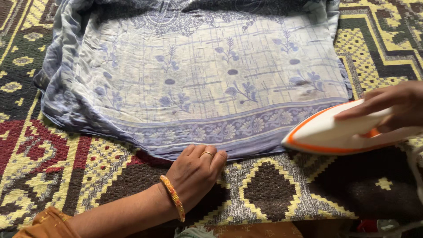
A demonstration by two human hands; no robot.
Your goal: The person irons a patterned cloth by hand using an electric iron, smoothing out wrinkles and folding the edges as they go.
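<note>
Two hands | left hand point(196, 169) fingers flat on blue cloth point(211, 83) hem | right hand point(387, 108) grips white-orange iron point(335, 132)

Woven rug point(264, 189) underneath everything, patterned in yellow, black, dark red and grey diamonds and zigzags; it spreads out on all sides of the grip. Gold ring point(207, 154) and orange beaded bangle point(172, 198) sit just behind the hold. Mustard-orange sleeve point(46, 222) at the lower left corner.

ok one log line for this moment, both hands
left hand: flat on blue floral cloth hem | right hand: holding white-orange iron at cloth corner | surface: patterned woven rug
</note>
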